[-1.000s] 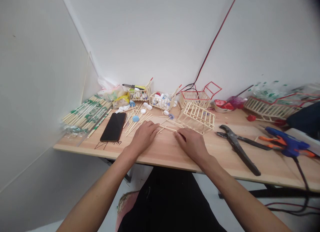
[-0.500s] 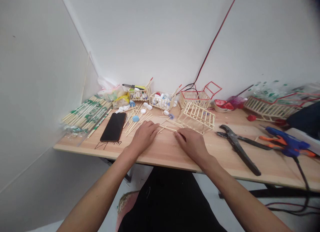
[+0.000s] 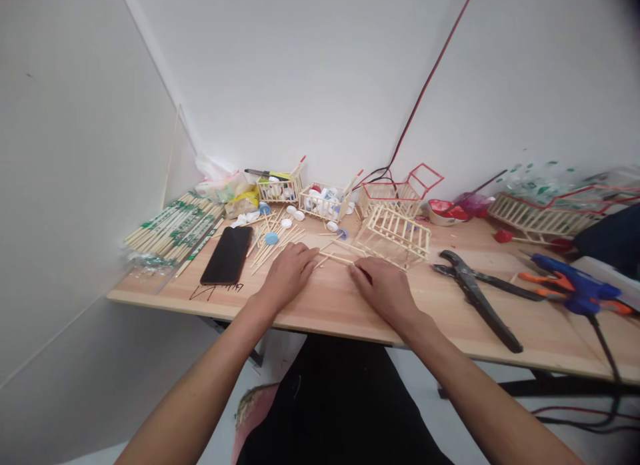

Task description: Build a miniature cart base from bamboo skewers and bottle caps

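Note:
A thin wooden stick (image 3: 336, 257) spans the gap between my hands just above or on the table. Its left end meets the closed fingers of my left hand (image 3: 291, 273); the other end runs to the pinched fingertips of my right hand (image 3: 384, 288). Behind my right hand a slatted stick frame (image 3: 395, 235) lies tilted on the table. Several loose sticks (image 3: 280, 248) and a blue bottle cap (image 3: 271, 238) are beyond my left hand. Short stick pieces lie around the held one.
To the left are a phone (image 3: 227, 255) and packs of chopsticks (image 3: 173, 225). Stick baskets (image 3: 325, 203) with caps line the wall. Pliers-like cutters (image 3: 475, 298) and a blue glue gun (image 3: 575, 281) with a hanging cord lie on the right. A red-filled bowl (image 3: 447, 213) stands behind.

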Tool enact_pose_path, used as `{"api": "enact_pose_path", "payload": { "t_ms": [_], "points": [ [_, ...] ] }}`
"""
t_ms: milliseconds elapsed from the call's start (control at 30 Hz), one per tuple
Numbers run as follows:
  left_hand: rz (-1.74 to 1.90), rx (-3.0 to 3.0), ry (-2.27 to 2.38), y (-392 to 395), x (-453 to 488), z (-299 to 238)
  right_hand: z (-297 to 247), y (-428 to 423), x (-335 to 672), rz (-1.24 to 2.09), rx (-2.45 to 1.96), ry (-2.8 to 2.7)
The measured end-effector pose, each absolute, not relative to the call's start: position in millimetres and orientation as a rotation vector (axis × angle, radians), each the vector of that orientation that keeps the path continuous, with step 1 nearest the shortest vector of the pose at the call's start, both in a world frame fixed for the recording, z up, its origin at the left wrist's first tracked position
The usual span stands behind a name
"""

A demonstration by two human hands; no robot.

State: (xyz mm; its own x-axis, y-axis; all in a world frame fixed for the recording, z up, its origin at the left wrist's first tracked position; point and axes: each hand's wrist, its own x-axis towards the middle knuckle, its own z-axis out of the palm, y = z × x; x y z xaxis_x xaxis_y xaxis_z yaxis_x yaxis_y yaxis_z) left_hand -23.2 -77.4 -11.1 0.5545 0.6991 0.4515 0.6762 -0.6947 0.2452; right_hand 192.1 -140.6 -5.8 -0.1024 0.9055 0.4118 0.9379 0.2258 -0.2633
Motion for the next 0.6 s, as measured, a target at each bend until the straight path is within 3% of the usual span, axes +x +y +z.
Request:
{"api": "enact_pose_path", "payload": {
  "t_ms": [600],
  "points": [
    [0.813, 2.741, 1.205, -77.1, -22.9, -11.5, -5.0, -141.3, 191.6, -0.073, -1.699, -2.015]
  ]
}}
